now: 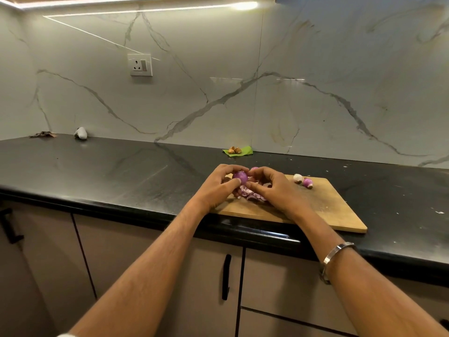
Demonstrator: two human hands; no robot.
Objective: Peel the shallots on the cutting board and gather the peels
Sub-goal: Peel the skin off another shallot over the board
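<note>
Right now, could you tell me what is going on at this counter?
A person is peeling shallots over a wooden cutting board. The left hand grips a purple shallot, and the right hand picks at its skin. A pile of peels lies on the board beneath the hands. Two more shallots sit at the board's far edge.

A home kitchen: black countertop [97, 166], marble backsplash [315, 69], wall socket [140, 65], cabinets [145, 251].

Your two forearms are bare, without sleeves. Your right wrist carries a plain silver metal bangle [336, 261], broad and flat-faced; rings, if any, cannot be made out on your fingers.
</note>
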